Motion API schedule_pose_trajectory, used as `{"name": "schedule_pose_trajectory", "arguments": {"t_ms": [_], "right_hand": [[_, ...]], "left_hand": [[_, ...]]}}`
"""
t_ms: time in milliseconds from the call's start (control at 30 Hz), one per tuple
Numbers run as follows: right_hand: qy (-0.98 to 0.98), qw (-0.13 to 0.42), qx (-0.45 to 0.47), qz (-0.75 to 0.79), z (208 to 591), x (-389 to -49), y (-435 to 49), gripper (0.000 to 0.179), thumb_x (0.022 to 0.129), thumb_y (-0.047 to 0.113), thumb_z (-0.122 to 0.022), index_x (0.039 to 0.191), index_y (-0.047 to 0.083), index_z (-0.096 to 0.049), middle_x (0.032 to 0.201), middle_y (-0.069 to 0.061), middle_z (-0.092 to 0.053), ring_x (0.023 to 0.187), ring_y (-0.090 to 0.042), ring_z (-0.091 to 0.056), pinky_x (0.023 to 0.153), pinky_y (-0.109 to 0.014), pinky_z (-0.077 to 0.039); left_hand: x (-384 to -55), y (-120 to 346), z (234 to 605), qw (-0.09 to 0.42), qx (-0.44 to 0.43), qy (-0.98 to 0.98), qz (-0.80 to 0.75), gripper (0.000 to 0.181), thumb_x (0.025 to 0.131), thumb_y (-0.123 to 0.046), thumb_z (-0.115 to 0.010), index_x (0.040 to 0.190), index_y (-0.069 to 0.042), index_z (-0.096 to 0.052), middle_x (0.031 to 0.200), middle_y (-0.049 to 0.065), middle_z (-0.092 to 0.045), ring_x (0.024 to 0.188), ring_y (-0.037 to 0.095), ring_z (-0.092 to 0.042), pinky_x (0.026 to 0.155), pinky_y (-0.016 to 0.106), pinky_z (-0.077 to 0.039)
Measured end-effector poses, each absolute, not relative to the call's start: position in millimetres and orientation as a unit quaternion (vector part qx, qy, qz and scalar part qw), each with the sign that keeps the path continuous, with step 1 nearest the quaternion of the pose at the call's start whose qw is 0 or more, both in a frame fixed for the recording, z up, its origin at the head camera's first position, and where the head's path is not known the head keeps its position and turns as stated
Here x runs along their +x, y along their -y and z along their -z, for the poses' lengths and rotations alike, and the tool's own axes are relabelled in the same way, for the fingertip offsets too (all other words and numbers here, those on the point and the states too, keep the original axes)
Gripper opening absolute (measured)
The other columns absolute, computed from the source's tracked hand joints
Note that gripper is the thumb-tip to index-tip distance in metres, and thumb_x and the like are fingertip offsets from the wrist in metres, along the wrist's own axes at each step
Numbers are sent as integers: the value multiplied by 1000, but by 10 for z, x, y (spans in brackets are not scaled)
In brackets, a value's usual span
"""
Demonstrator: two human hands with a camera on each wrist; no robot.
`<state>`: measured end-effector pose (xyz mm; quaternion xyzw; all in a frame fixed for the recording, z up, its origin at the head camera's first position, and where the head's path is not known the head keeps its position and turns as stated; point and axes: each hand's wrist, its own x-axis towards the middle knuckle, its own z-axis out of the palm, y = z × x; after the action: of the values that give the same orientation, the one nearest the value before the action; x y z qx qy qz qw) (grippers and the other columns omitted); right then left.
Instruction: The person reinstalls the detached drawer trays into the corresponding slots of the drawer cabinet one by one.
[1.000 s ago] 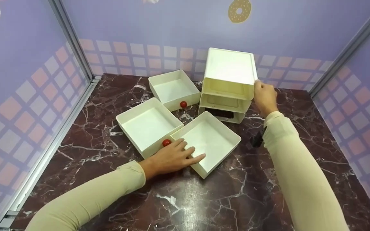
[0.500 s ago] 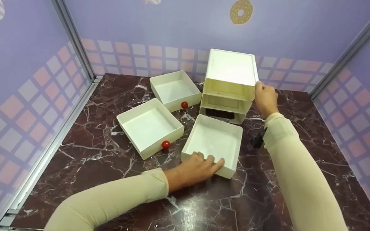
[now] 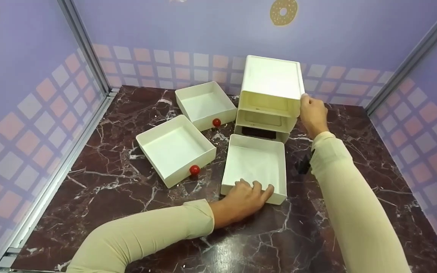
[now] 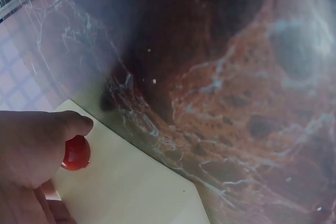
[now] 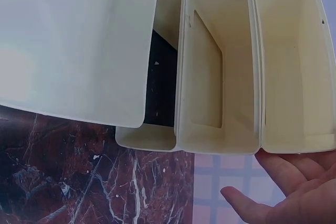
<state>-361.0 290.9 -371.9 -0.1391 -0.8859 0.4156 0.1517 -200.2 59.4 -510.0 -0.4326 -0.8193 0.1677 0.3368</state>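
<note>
My left hand grips the front wall of a white drawer, its fingers hooked over the rim. In the left wrist view the thumb lies beside the drawer's round red knob. The drawer's back edge stands right at the lowest slot of a white three-tier drawer cabinet, overlapping it. All three slots show no drawers inside; a dark panel shows in the lowest. My right hand rests against the cabinet's right side near the top tier, thumb apart from the fingers in the right wrist view.
Two more white drawers with red knobs lie on the dark marbled table: one nearer drawer to the left and one farther drawer behind it. Purple panels enclose the table at the back and sides.
My left hand has slid the drawer right, away from the near left drawer, turned it square to the cabinet, and pushed it toward the lowest slot. The right hand stays in place.
</note>
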Motion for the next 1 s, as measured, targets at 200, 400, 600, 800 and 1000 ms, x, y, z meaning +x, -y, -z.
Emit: {"name": "schedule_pose_trajectory", "arguments": {"t_ms": [200, 400, 600, 800, 1000], "right_hand": [[889, 152, -140, -409, 3704, -3609, -2901, 50, 105, 47, -32, 65, 19, -43, 75, -3, -48, 88, -27, -52, 67, -32, -40], [887, 155, -143, -411, 3730, -3615, -2894, 50, 105, 46, -32, 66, 18, -44, 76, -3, -50, 88, -27, -52, 68, -31, -40], [887, 153, -145, -412, 3728, -3625, -2898, 50, 105, 45, -33, 67, 17, -45, 75, -3, -52, 86, -26, -53, 67, -31, -42], [886, 152, -140, -415, 3730, -3625, -2905, 49, 105, 46, -31, 68, 16, -44, 76, -4, -51, 86, -26, -51, 68, -31, -40], [885, 154, -134, -418, 3734, -3619, -2894, 49, 105, 46, -31, 67, 17, -43, 74, -2, -50, 85, -26, -50, 67, -31, -40]], "left_hand": [[-1978, -628, 5101, 311, -423, 833, -177, 39, 96, -19, -54, 135, -22, -55, 92, 5, -70, 61, 24, -69, 51, 33, -59], [-2012, -727, 5103, 270, -427, 840, -199, 36, 103, -20, -49, 139, -17, -48, 106, 10, -74, 85, 38, -77, 64, 41, -66], [-2181, -851, 5079, 243, -414, 857, -188, 32, 102, -14, -48, 134, -16, -45, 108, 11, -74, 87, 38, -77, 65, 42, -66], [-2270, -899, 5096, 270, -411, 853, -178, 27, 105, -15, -44, 132, -16, -47, 104, 11, -75, 86, 39, -77, 64, 43, -66], [-2405, -899, 5074, 240, -397, 871, -163, 32, 105, -13, -43, 137, -18, -45, 108, 14, -74, 92, 42, -76, 72, 48, -65]]}}
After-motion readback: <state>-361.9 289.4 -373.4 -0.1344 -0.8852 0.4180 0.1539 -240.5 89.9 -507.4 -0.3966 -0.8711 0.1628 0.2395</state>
